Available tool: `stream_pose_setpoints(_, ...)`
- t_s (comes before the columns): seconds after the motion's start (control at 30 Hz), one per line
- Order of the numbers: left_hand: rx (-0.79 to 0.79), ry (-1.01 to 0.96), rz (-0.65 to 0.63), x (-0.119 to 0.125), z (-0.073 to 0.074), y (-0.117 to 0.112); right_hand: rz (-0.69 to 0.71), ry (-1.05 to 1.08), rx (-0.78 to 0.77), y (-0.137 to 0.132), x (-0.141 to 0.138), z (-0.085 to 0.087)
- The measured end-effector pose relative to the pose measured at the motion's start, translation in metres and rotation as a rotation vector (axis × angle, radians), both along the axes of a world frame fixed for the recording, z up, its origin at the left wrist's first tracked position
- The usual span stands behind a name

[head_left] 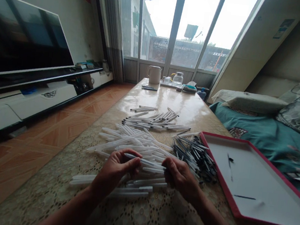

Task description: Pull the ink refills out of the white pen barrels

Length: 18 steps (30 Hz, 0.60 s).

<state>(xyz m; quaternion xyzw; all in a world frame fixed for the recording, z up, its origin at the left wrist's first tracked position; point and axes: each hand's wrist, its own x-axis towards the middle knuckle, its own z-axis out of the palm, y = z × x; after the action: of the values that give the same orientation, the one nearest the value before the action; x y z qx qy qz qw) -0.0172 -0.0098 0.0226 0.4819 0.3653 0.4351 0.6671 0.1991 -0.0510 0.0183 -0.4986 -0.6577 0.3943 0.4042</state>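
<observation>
My left hand and my right hand both grip a slim clear plastic pen, one at each end, above the table. Beneath and behind them lies a loose heap of clear pen barrels. A tidier group of pens with dark refills lies farther away. To the right of my right hand is a pile of thin black pen refills. Next to that pile, a red-rimmed white tray holds a few stray refills.
The long table has a glossy cloth with a lace pattern. At its far end stand a white jug and a glass teapot. A bed lies to the right, and a television and tiled floor to the left.
</observation>
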Motion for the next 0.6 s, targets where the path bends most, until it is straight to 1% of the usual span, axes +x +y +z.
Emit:
stream_pose_setpoints(0.07,-0.007,-0.015,0.030,-0.0034,-0.0001,0.0022,0.025,0.105,-0.092,0.0033,0.0050,-0.0032)
stream_pose_setpoints(0.17,-0.008,-0.008,0.045,-0.0044,-0.0009,0.0034,0.066,0.164,-0.137,0.0054,0.0072,-0.0051)
stream_pose_setpoints(0.3,-0.014,0.004,0.072,-0.0029,-0.0006,0.0041,0.073,0.181,-0.131,0.0060,0.0054,-0.0062)
stream_pose_setpoints(0.43,-0.052,0.018,0.080,-0.0028,0.0006,0.0052,0.070,0.173,-0.117,0.0065,0.0052,-0.0079)
stream_pose_setpoints(0.6,-0.079,0.006,0.097,-0.0021,0.0006,0.0049,0.028,0.186,-0.054,0.0070,0.0037,-0.0039)
